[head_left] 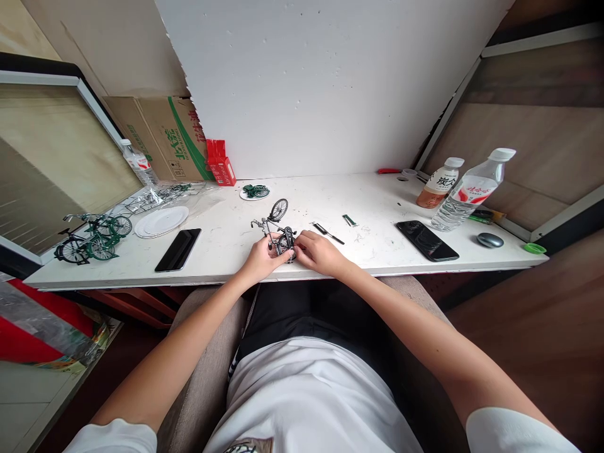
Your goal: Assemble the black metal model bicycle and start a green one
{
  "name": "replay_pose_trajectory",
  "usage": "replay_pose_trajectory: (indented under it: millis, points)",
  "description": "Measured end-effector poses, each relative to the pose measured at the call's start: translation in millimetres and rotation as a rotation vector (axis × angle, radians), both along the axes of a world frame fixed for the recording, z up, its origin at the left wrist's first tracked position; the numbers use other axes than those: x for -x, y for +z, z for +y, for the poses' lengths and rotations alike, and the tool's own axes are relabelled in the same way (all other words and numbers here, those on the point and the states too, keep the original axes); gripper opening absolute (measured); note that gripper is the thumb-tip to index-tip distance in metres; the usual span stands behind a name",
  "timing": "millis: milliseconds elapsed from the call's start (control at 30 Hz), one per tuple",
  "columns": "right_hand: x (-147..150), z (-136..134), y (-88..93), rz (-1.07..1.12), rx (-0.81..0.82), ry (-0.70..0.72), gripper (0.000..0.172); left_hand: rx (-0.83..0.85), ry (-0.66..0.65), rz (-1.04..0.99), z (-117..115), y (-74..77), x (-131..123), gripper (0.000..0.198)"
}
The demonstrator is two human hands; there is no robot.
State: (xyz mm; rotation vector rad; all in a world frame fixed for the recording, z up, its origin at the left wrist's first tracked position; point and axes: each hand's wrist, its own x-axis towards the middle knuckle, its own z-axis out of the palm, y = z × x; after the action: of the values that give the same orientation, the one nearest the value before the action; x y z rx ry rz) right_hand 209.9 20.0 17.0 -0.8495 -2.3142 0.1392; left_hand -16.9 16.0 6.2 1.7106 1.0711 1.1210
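Small black-and-silver, spoke-wheeled model bicycle point(286, 238): is over white desk point(321, 195), between left bare-hand grip point(261, 258), which holds its near wheel, and right bare-hand grip point(319, 253), fingers at that wheel; whether closed, cannot tell.

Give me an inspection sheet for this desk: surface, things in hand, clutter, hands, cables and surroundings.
Surface: white tabletop, dark specks scattered across it.
Things in hand: model bicycle, spoked wheel at its far end.
Clutter: left smartphone, right smartphone, computer mouse, green-and-black model bicycles, red box, slim dark tool.
Hands: left hand grips the model bicycle; right hand at its right side.
Cables: nothing seen.
Surroundings: white board behind, cardboard box at left rear.
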Motion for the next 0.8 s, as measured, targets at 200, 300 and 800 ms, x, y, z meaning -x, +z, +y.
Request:
replay_pose_trajectory:
  millis: [200, 300, 800]
  points:
    - [-0.1, -0.2, 0.2, 0.0, 0.006, 0.003, 0.016, 0.004, -0.012, -0.005, -0.1, 0.9, -0.2, 0.055]
    - [-0.4, -0.5, 1.2, -0.004, 0.012, 0.002, 0.017, 0.018, -0.028, -0.021, -1.1, 2.6, -0.7, 0.055]
    - [-1.2, -0.2, 0.6, -0.006, 0.022, 0.002, 0.018, 0.042, -0.043, -0.049, -1.9, 4.1, -1.5, 0.056]
